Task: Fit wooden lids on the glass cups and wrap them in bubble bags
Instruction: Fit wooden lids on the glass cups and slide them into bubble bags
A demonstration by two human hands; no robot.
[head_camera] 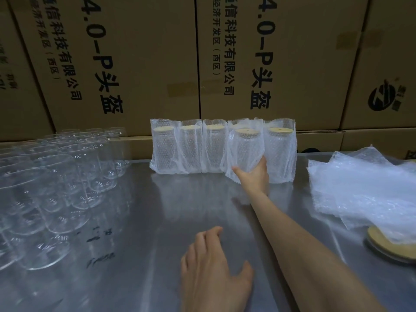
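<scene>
While the right hand (253, 174) reaches to the back of the steel surface (157, 221), it grips the lower part of a wrapped cup (245, 152): thumb on the left side, the other fingers curled round the right and mostly hidden behind the bubble bag. That cup has a wooden lid (244, 131) on, seen through the wrap, and sits slightly in front of a row of wrapped cups (186, 147) lined up against the cardboard boxes (139, 64). Can't tell whether it's touching the surface or lifted; the bag hides the base. One more wrapped cup (281, 152) stands just beside the hand on the right.

Left hand (213, 266) low in the near centre, fingers loosely bent and spread, holding nothing; whether it touches the surface is unclear.

Bare glass cups (56, 188) packed on the left, cut off by the frame edge, count hard to make out. Loose bubble bags (364, 190) piled on the right, partly covering a stack of wooden lids (387, 244) that is also cut by the frame edge.
</scene>
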